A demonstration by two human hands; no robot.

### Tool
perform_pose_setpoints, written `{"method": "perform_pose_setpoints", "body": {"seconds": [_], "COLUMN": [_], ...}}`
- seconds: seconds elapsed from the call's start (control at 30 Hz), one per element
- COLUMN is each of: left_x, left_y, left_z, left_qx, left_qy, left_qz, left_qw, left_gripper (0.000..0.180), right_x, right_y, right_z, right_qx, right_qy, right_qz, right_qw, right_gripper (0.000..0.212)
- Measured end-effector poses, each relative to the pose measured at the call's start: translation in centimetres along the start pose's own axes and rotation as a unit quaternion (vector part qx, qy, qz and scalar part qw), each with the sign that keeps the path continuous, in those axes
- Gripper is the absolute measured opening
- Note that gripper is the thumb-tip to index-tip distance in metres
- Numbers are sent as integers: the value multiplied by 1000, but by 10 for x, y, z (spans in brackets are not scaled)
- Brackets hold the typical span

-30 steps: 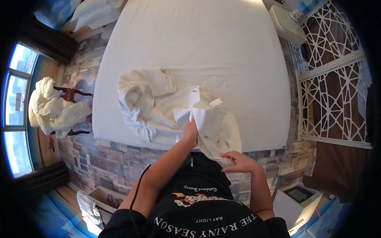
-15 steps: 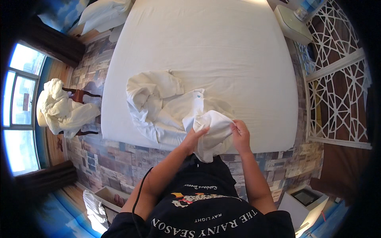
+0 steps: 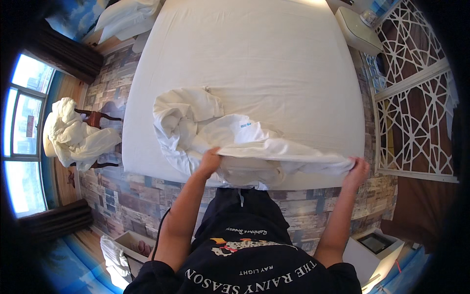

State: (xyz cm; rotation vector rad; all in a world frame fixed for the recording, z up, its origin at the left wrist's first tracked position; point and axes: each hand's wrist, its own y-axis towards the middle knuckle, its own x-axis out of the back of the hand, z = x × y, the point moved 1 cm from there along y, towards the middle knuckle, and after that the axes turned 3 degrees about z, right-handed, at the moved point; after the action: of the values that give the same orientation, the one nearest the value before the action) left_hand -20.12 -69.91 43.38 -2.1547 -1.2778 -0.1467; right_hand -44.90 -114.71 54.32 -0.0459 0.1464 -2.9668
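Note:
A white duvet cover (image 3: 235, 130) lies bunched on the near part of the bed (image 3: 254, 63), which has a smooth white sheet. My left hand (image 3: 210, 162) is closed on its near edge, left of the middle. Out by the bed's right front corner, my right hand (image 3: 359, 170) grips another part of the same edge. Between my hands the edge is drawn out in a long, nearly straight line. Loose cloth hangs below it over the bed's front side. The rest of the cover is heaped in folds to the left.
On the left, an off-white quilt (image 3: 73, 132) is piled on a wooden chair (image 3: 98, 118). White pillows (image 3: 127, 18) sit at the far left. A bedside table (image 3: 360, 29) and a white lattice screen (image 3: 416, 122) line the right. Open-topped boxes (image 3: 374, 245) stand near me on the patterned floor (image 3: 142, 201).
My right hand has swung far right and my left hand a little left and up. The duvet cover's edge, gathered between them before, is now stretched wide.

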Motion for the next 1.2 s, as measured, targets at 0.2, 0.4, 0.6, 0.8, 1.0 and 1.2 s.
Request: {"method": "perform_pose_setpoints", "body": {"seconds": [0.2,0.4,0.6,0.8,1.0,1.2], "left_x": [43,-43,-43,-29,-44,9], "left_y": [-11,-23,-69,-63,-29,-40], "left_z": [-30,-68,-167,-114,-37,-137], "left_qx": [106,-64,-146,-202,-74,-130], "left_qy": [-341,75,169,118,-8,-98], "left_qz": [-66,38,8,-142,-204,-215], "left_qw": [932,994,975,962,976,963], "left_gripper": [22,26,34,23,16,20], "right_x": [78,-75,-162,-197,-198,-155], "right_y": [52,-68,-181,-155,-140,-36], "right_z": [38,-57,-40,29,90,99], "right_qx": [42,-42,68,-110,-174,-109], "right_qy": [-136,-213,-215,-49,157,221], "right_qz": [-69,440,615,631,541,423], "right_qw": [987,871,755,767,808,872], "right_gripper": [22,25,32,18,15,24]}}
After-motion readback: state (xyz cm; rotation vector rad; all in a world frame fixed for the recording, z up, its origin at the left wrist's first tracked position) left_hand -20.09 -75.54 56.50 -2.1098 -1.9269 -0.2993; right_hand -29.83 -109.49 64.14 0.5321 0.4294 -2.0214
